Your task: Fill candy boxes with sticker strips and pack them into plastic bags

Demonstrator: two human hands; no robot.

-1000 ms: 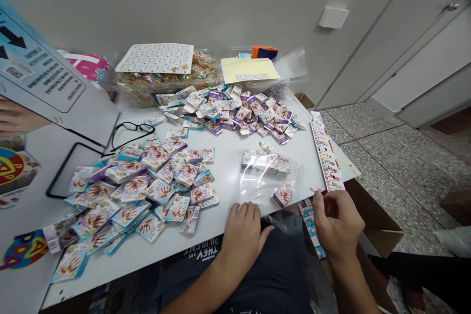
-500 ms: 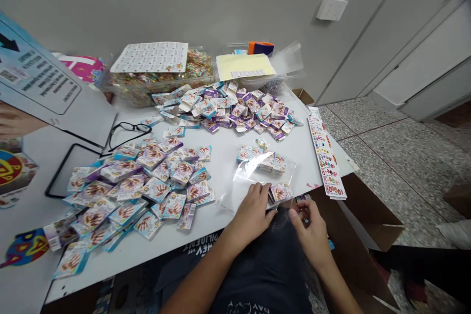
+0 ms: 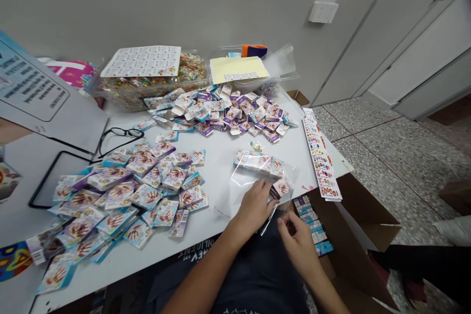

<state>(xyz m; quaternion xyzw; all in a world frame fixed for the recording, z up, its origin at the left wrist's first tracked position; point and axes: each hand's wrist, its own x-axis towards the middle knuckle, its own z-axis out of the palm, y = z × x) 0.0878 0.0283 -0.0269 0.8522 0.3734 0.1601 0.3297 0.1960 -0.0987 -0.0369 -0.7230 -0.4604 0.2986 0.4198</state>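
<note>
Your clear plastic bag [image 3: 243,185] looks glossy, your bench [image 3: 219,157] smooth; the cardboard carton [image 3: 355,260] at four o'clock looks matt.

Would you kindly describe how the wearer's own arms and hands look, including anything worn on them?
The left hand and right hand are both ungloved. The forearms are bare, with no sleeve, watch or bracelet showing on either. Between them shows a dark garment with white lettering on it.
</note>
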